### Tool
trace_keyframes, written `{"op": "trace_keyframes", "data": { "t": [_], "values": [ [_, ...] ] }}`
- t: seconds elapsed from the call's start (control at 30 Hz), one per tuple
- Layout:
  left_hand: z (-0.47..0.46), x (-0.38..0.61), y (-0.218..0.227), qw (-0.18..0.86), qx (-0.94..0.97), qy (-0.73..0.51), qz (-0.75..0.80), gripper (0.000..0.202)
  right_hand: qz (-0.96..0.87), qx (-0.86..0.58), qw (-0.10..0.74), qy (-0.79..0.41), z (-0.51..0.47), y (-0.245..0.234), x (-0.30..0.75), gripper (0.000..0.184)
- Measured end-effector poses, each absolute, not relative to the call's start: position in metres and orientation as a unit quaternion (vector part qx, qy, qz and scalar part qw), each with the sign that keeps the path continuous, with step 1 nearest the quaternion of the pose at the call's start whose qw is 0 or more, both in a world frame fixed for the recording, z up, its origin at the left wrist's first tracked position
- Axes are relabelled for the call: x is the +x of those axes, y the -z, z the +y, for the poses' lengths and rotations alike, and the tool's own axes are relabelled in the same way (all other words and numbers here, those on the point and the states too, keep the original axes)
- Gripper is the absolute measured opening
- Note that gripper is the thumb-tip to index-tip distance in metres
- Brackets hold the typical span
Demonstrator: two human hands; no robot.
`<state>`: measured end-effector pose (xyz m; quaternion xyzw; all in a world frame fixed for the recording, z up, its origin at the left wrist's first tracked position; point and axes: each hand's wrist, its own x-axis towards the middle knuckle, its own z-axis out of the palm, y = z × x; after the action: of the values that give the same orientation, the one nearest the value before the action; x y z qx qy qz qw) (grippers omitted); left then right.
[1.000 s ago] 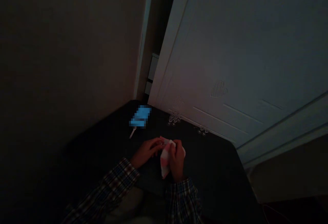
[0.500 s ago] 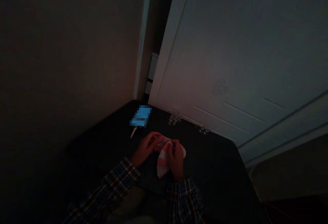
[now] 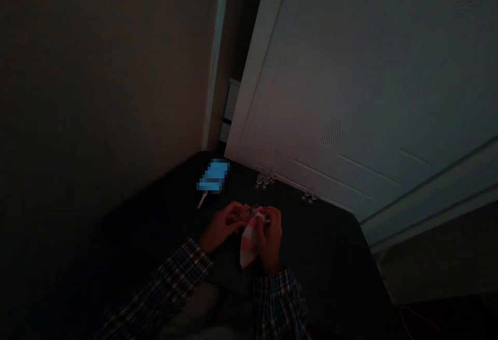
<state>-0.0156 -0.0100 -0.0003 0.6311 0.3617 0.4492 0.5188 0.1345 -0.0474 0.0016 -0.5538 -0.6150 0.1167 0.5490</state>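
The room is very dark. Both my hands meet over a black table (image 3: 330, 257). My left hand (image 3: 223, 226) and my right hand (image 3: 271, 240) are closed on a small pink-and-white cloth (image 3: 248, 241), which hangs down between them. Something small and shiny seems pinched at the top of the cloth, too dim to name. Plaid sleeves cover both forearms.
A phone with a lit blue screen (image 3: 213, 176) lies at the table's far corner with a white cable. Two clusters of small clear glassy objects (image 3: 265, 179) (image 3: 308, 196) sit along the back edge. A white panelled door (image 3: 350, 96) stands behind; a wall is on the left.
My hands have drawn closer together and bunched the cloth; less of it hangs free than a second ago. The view barely shifted.
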Motion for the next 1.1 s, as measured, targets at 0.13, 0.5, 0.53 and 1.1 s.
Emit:
{"op": "trace_keyframes", "data": {
  "t": [0.13, 0.5, 0.53, 1.1],
  "values": [
    [-0.0108, -0.0169, -0.0011, 0.522, 0.641, -0.437, 0.354, 0.029, -0.595, -0.560, 0.561, -0.133, -0.0461, 0.0008, 0.1349, 0.023],
    [-0.0099, -0.0175, 0.0013, 0.539, 0.660, -0.408, 0.328, 0.022, -0.603, -0.558, 0.562, -0.096, -0.0470, -0.0035, 0.1366, 0.011],
    [-0.0099, -0.0176, 0.0016, 0.539, 0.661, -0.405, 0.329, 0.022, -0.589, -0.567, 0.568, -0.092, -0.0468, -0.0037, 0.1374, 0.011],
    [-0.0133, -0.0177, -0.0031, 0.551, 0.668, -0.398, 0.304, 0.023, -0.516, -0.566, 0.613, -0.196, -0.0462, -0.0008, 0.1406, 0.019]
  ]
}}
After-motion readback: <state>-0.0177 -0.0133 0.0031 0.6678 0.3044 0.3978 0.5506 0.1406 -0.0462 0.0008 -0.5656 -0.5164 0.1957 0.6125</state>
